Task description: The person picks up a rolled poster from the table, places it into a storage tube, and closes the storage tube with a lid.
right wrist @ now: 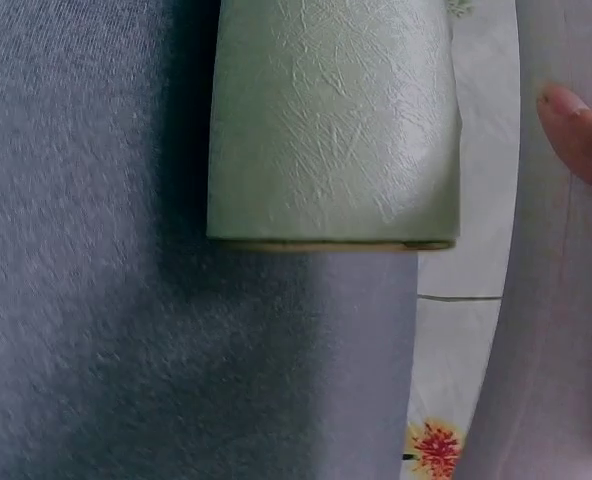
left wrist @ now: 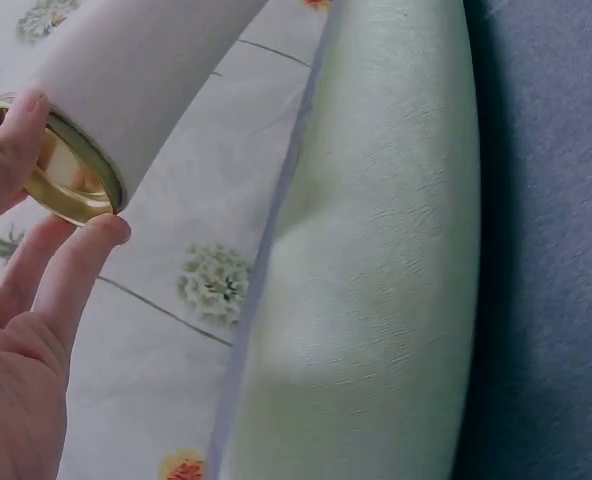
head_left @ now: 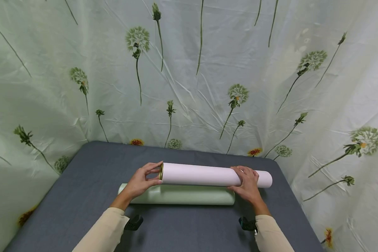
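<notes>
- A person holds one pale pink tube (head_left: pixel 208 174) level above a grey-covered table (head_left: pixel 91 175), its long axis running left to right across the body, with a hand at each end.
- The left hand (head_left: pixel 140 182) pinches the tube's left end, fingertips (left wrist: pixel 104 232) and thumb closing on a gold metal cap (left wrist: pixel 61 172) that the left wrist view shows seated in the mouth of the tube.
- The right hand (head_left: pixel 247 183) wraps over the tube near its right end, fingers curled round the barrel; a short length of tube sticks out beyond it.
- The cap lies at the left hand's own fingertips, well apart from the right hand.
- A second tube, pale green (head_left: pixel 182 196), lies flat on the table just beneath and nearer the person, parallel to the pink one and untouched.
- Count: two tubes, one visible cap, two hands at work.
- A dandelion-print curtain (head_left: pixel 208 87) hangs behind and to both sides.
</notes>
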Available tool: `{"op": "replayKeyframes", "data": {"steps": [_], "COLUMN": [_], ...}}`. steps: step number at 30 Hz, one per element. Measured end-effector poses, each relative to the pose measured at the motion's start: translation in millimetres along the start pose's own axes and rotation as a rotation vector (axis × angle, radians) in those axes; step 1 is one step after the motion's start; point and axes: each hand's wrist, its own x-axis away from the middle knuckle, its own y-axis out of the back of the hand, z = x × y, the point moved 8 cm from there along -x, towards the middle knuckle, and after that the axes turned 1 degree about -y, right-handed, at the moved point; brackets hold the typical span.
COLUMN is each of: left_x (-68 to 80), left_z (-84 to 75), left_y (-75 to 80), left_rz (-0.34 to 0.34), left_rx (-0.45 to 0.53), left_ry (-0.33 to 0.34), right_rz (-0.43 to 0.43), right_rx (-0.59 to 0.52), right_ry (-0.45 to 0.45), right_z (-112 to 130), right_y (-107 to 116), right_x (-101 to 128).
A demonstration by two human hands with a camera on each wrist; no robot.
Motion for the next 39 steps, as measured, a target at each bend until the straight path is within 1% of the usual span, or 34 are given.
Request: {"op": "replayKeyframes", "data": {"steps": [4, 7, 9, 12, 15, 20, 23, 25, 28, 33, 36, 39], "left_x": [0.0, -0.7, -1.2, -1.4, -1.1, -1.1, -1.2, -1.3, -2.0, -1.9, -0.9, -0.1], "left_z": [2.7, 2.7, 2.8, 4.4, 6.0, 4.5, 3.4, 4.0, 5.4, 10.4, 12.8, 13.1], "left_y": [-2.0, -3.5, -4.5, -5.7, -6.3, -7.0, -7.7, -8.0, -8.2, -4.2, -2.4, -1.5], "left_rz": [-0.018, -0.037, -0.044, -0.046, -0.041, -0.015, -0.002, -0.005, -0.014, -0.038, -0.023, 0.003], "left_rx": [-0.009, 0.009, 0.027, 0.03, -0.004, -0.101, -0.111, -0.103, -0.081, -0.01, 0.009, 0.002], "left_ry": [0.018, 0.005, -0.007, -0.015, -0.026, -0.065, -0.068, -0.059, -0.051, -0.019, 0.004, 0.008], "right_rz": [0.02, 0.026, 0.025, 0.021, 0.023, 0.041, 0.058, 0.068, 0.058, 0.047, 0.064, 0.078], "right_rx": [0.031, 0.038, 0.04, 0.039, 0.042, 0.038, 0.026, 0.03, 0.042, 0.045, 0.04, 0.04], "right_ry": [0.006, 0.006, 0.006, 0.009, 0.012, -0.002, -0.025, -0.034, -0.034, -0.026, -0.034, -0.046], "right_z": [-1, -1, 0, 0, 0, -1, -2, -2, -1, 2, 3, 2], "right_y": [0, 1, 2, 3, 3, 2, 0, -1, 1, 2, 0, -2], "right_x": [-1, -2, -3, -3, -4, -3, -2, -3, -4, -9, -9, -10]}}
